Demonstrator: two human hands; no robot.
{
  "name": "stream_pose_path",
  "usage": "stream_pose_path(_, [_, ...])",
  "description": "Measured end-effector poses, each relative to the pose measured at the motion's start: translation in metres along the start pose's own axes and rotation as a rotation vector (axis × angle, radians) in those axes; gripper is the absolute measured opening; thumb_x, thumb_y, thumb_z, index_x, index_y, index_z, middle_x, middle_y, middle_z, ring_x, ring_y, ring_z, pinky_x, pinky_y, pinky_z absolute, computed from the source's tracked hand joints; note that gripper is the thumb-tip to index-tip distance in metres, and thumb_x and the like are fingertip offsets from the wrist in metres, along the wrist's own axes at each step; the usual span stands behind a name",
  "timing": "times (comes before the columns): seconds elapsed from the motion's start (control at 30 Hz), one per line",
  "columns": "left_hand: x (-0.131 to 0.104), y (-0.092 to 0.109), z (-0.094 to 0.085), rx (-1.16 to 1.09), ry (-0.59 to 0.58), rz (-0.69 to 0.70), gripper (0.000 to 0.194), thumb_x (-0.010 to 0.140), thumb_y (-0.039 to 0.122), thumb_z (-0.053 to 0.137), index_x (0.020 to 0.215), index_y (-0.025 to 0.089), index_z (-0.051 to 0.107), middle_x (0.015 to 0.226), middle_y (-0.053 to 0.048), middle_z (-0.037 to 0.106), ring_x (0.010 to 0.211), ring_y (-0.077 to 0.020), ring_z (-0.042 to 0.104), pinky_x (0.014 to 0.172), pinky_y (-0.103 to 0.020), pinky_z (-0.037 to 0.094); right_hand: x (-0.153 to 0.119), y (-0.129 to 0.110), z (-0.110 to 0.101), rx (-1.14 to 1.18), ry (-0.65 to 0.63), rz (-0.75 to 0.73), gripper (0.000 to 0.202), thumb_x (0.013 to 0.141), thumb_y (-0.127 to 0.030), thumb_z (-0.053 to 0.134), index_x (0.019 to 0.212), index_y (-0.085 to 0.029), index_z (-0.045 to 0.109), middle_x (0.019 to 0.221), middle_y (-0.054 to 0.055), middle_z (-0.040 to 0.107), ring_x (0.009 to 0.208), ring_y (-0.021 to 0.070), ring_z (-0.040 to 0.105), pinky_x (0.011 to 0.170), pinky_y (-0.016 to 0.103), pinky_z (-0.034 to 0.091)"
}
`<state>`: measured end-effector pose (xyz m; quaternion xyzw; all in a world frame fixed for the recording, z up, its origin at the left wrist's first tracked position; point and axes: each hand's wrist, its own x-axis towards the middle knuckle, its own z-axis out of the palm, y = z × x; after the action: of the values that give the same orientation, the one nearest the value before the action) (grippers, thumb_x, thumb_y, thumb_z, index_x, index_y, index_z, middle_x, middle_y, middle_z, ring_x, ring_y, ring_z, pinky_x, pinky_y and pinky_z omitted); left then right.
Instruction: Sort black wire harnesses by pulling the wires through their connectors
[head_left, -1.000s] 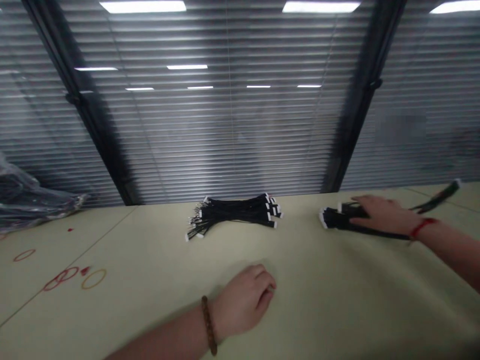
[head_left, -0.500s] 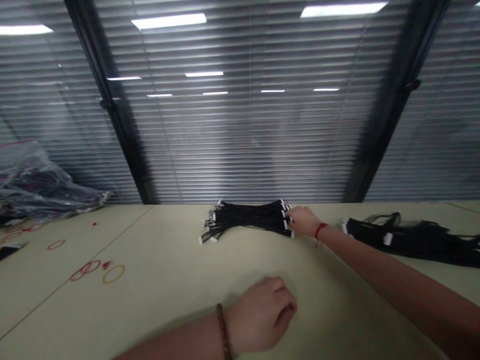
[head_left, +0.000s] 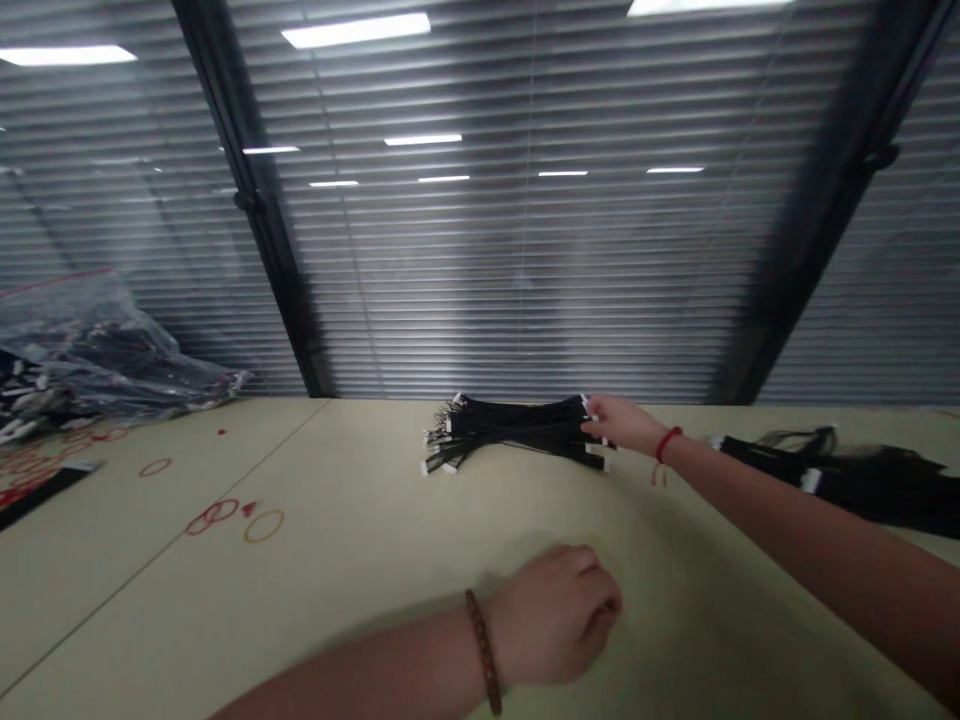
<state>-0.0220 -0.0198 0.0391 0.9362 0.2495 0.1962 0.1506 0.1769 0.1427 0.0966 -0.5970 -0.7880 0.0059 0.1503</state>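
Note:
A bundle of flat black cables (head_left: 517, 425) with white connectors at both ends lies at the back of the table, by the window. My right hand (head_left: 621, 424), with a red string at the wrist, is at the bundle's right end. Its fingers are closed on the cable ends there, and they partly hide the connectors. Nearer to me, my left hand (head_left: 559, 615) rests on the table as a loose fist, below the bundle and apart from it. A brown bracelet circles that wrist, and nothing shows sticking out of the fist.
More black cables (head_left: 885, 480) lie to the right, beyond my right forearm. On the left are red rubber bands (head_left: 214, 516), a yellow rubber band (head_left: 264, 526) and a clear plastic bag (head_left: 150, 360) of cables. A window with blinds (head_left: 495, 250) borders the table's back edge.
My view has turned slightly left, so everything sits further right in the picture. My right hand has shifted slightly at the bundle's right end. My left hand keeps its fist.

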Motion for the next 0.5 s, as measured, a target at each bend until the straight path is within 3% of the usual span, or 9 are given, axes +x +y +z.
stream_pose_path(0.13, [0.0, 0.001, 0.0, -0.044, 0.063, 0.009, 0.015, 0.081, 0.012, 0.049, 0.087, 0.016, 0.062, 0.082, -0.007, 0.062, 0.08, -0.0181, 0.057, 0.076, -0.027, 0.045, 0.005, -0.022, -0.078, 0.118, 0.329, -0.069, 0.029, 0.09, -0.034, 0.052, 0.109, -0.013, 0.056, 0.101, 0.006, 0.059, 0.083, 0.0138, 0.059, 0.072, 0.032, 0.051])
stream_pose_path(0.27, [0.001, 0.005, -0.002, -0.121, 0.2, 0.008, 0.019, 0.082, 0.007, 0.044, 0.091, 0.015, 0.058, 0.087, -0.008, 0.06, 0.082, -0.0171, 0.056, 0.073, -0.025, 0.046, -0.024, -0.051, -0.149, 0.207, 0.736, -0.213, 0.026, 0.081, -0.027, 0.064, 0.104, -0.017, 0.057, 0.082, 0.0, 0.059, 0.068, 0.0109, 0.056, 0.068, 0.028, 0.049])
stream_pose_path(0.37, [0.002, 0.011, -0.002, -0.173, 0.344, -0.006, 0.016, 0.083, 0.006, 0.041, 0.091, 0.017, 0.05, 0.085, -0.007, 0.053, 0.083, -0.018, 0.051, 0.074, -0.029, 0.044, -0.066, -0.068, -0.165, 0.279, 1.008, -0.28, 0.024, 0.083, -0.028, 0.059, 0.106, -0.021, 0.056, 0.082, 0.0, 0.06, 0.067, 0.0116, 0.057, 0.063, 0.028, 0.048])
stream_pose_path(0.5, [0.007, 0.019, 0.003, -0.214, 0.498, -0.05, 0.016, 0.084, 0.006, 0.041, 0.094, 0.018, 0.041, 0.09, -0.007, 0.045, 0.085, -0.0187, 0.044, 0.075, -0.032, 0.04, -0.114, -0.074, -0.153, 0.521, 1.253, -0.308, 0.02, 0.079, -0.021, 0.064, 0.098, -0.024, 0.063, 0.074, -0.001, 0.062, 0.059, 0.0123, 0.059, 0.05, 0.026, 0.048])
